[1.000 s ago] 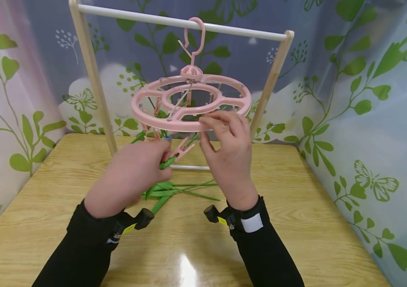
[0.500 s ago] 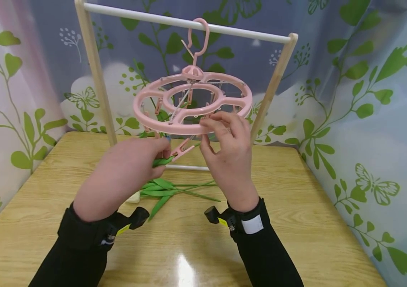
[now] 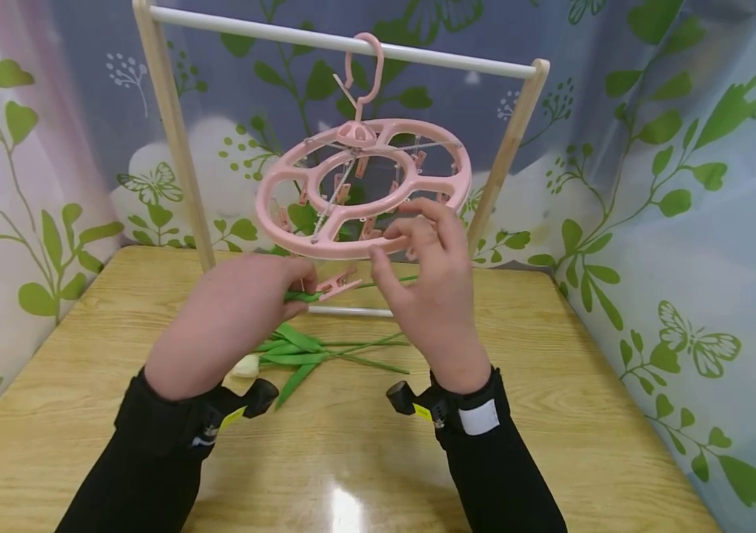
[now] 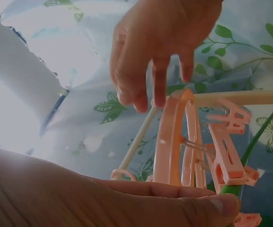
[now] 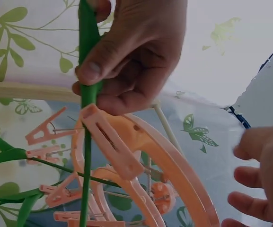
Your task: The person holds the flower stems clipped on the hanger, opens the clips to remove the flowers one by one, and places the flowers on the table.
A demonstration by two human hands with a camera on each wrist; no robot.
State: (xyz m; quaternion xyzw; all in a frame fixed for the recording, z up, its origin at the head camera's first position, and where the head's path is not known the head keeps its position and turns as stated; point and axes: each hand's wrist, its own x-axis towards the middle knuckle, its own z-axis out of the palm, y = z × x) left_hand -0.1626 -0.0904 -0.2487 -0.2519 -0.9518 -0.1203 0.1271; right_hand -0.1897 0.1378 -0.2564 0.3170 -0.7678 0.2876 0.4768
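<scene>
A pink round clip hanger [image 3: 294,243] hangs by its hook from a white bar, its ring tilted. My left hand [image 3: 231,314] pinches the green leafy stem [image 5: 85,189] of an artificial flower between thumb and fingers. Just beyond those fingertips, a pink clothespin [image 5: 112,142] of the hanger sits on the stem; the flower head is hidden in the head view. My right hand [image 3: 437,296] is by the ring's front right edge with fingers spread and loosely bent, holding nothing. In the right wrist view its fingers are apart from the ring.
More artificial flowers with green leaves [image 3: 294,349] and a white bloom [image 3: 245,366] lie on the wooden table [image 3: 378,451] under the hanger. Other stems hang in clothespins [image 5: 44,153] farther back. The rack has wooden side posts [image 3: 511,141] and a patterned curtain behind it.
My right fingers have loosened from the ring's edge and spread. The ring has tilted, its front lower and its back higher. My left hand keeps the stem and has shifted slightly left.
</scene>
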